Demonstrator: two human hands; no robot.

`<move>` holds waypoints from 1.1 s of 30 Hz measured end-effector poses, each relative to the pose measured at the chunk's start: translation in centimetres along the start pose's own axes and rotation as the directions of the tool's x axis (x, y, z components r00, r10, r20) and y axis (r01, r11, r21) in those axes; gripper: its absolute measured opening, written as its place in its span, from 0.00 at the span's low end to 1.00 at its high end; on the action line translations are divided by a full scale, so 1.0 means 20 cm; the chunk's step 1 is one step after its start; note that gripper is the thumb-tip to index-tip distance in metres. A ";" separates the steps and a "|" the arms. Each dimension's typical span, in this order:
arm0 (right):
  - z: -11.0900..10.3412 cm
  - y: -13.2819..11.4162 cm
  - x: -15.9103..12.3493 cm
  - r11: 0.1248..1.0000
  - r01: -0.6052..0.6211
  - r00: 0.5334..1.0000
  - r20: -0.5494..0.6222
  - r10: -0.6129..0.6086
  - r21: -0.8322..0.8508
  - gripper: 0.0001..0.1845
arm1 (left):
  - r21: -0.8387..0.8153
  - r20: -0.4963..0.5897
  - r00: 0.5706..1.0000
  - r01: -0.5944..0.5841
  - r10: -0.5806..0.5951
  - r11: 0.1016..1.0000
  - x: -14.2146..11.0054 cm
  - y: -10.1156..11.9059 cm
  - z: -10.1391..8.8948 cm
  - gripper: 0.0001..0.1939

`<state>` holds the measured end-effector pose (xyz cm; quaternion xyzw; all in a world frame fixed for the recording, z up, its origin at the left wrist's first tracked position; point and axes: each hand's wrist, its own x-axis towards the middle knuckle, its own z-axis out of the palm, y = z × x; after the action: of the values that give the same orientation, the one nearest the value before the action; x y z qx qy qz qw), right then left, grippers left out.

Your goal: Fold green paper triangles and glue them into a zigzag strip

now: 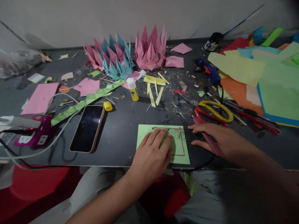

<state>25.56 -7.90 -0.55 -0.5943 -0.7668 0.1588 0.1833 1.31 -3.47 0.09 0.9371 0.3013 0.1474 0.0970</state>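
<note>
My left hand (154,149) lies flat with its fingers stretched out on a light green sheet of paper (141,130) at the table's front edge. Under its fingers is a clear strip with dark markings (178,134), which looks like a ruler; part of it is covered. Red lines drawn on the sheet form a corner at its right side. Just right of the sheet, my right hand (217,138) holds a red pen (211,143) slanting between thumb and fingers, off the paper. Scissors with yellow and red handles (216,107) lie right behind that hand.
Pink (150,49) and blue (118,63) folded-paper crowns stand at the back. A glue stick (133,90), yellow cap (107,106) and phone (87,129) are left of centre. A glue gun (210,71) and stacked coloured paper (280,84) lie right; cables cross the left side.
</note>
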 end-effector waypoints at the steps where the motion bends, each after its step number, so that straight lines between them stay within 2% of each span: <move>1: 0.00 0.00 -0.01 1.000 0.008 1.000 -0.008 -0.008 -0.012 0.15 | -0.006 0.007 1.000 -0.002 0.002 1.000 0.00 0.00 0.01 0.15; 14: -0.01 0.03 -0.07 0.995 0.032 0.998 -0.055 -0.037 -0.099 0.16 | -0.026 0.051 0.998 -0.030 0.032 0.999 0.02 0.01 0.04 0.15; 22: 0.01 0.05 -0.08 0.984 0.048 0.998 -0.028 -0.054 -0.171 0.14 | -0.025 0.034 0.999 -0.018 0.019 1.000 0.02 0.01 0.04 0.15; 30: 0.01 0.06 -0.07 0.987 0.078 0.996 -0.023 -0.082 -0.141 0.13 | -0.015 0.022 1.000 -0.018 0.018 1.000 0.02 0.01 0.04 0.15; 33: 0.04 0.08 -0.08 0.996 0.055 0.997 -0.053 -0.059 -0.069 0.13 | -0.028 0.028 0.999 -0.016 0.017 0.999 0.02 0.01 0.04 0.15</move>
<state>26.94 -9.01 -2.25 -0.5823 -0.7829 0.1110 0.1888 2.05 -3.52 -0.53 0.9400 0.2901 0.1393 0.1131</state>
